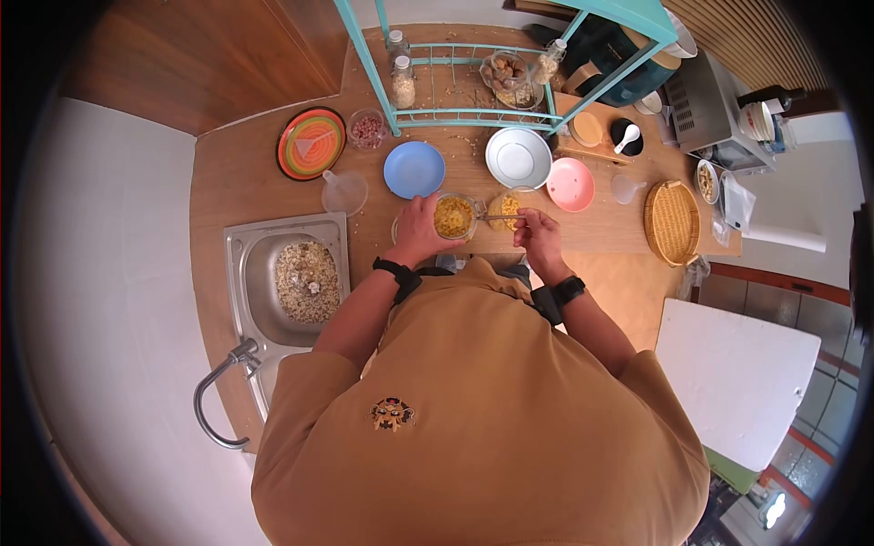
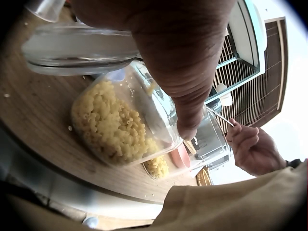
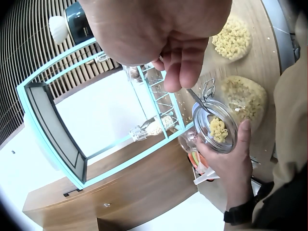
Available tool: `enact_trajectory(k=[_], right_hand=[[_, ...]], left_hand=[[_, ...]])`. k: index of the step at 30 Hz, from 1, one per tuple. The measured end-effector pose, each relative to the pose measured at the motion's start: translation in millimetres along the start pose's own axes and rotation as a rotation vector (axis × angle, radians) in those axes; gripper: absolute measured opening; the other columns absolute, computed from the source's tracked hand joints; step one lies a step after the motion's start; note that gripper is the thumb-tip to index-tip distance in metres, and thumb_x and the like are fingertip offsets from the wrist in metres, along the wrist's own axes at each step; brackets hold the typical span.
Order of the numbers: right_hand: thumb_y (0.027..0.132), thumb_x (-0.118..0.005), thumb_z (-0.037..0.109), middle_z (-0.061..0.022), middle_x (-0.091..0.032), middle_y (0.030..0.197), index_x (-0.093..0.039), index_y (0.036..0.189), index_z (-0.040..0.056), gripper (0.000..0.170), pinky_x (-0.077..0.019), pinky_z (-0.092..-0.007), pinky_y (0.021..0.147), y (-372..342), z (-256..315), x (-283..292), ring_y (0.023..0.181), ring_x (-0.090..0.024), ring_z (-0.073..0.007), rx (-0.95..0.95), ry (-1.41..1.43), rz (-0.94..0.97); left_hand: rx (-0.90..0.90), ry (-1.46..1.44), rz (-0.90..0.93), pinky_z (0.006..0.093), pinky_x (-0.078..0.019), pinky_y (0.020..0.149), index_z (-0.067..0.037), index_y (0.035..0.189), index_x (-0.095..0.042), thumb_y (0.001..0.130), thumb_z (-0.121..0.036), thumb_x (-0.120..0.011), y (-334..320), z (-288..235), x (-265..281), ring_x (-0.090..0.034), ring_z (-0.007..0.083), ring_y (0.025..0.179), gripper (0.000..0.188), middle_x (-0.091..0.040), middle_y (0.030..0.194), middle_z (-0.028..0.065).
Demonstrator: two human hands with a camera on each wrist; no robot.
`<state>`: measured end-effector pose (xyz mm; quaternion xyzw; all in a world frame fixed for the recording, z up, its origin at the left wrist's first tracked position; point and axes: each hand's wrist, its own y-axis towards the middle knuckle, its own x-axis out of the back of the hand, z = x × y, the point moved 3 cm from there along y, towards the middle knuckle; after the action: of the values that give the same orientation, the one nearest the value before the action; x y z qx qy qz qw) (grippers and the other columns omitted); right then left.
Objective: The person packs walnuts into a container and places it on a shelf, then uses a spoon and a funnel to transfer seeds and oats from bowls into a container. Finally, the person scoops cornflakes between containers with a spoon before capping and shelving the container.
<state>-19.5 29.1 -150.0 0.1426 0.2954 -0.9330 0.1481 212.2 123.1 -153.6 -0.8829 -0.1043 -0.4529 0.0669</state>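
Note:
A clear glass jar [image 1: 452, 218] with yellow macaroni stands on the counter, its clasp lid swung aside. The left hand [image 1: 421, 232] grips its rim and side; in the right wrist view that hand [image 3: 230, 156] has fingers and thumb around the jar mouth. The right hand [image 1: 539, 238] pinches the handle of a metal spoon [image 1: 501, 217], which reaches into the jar. In the left wrist view, macaroni [image 2: 108, 125] fills much of the jar's lower part. Beside it is a second clear container of macaroni [image 1: 510, 209], under the spoon handle.
Behind the jar are a blue plate [image 1: 414, 170], a white bowl [image 1: 518, 158] and a pink bowl [image 1: 571, 185]. A turquoise rack [image 1: 473, 116] stands farther back. The sink [image 1: 264, 273] lies at left, a woven basket [image 1: 672, 223] at right, and a funnel [image 1: 345, 192] near the sink.

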Motion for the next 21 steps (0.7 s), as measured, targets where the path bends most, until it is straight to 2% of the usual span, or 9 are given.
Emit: enact_trajectory(k=[21], right_hand=[[0.096,-0.05,0.019,-0.0054,-0.059,0.073,-0.058,0.099,0.0012,0.02,-0.0466,-0.0255,0.05,-13.0,24.4,15.7,0.054,-0.054,-0.0135,0.054,0.137,-0.004]], left_hand=[[-0.004,-0.021,-0.008,0.0447,-0.0448,0.083,-0.009,0.125,-0.045,0.05,-0.044,-0.085,0.7,-4.0,2.3,-0.054,0.0344,0.097,0.093,-0.051,0.107,0.0158]])
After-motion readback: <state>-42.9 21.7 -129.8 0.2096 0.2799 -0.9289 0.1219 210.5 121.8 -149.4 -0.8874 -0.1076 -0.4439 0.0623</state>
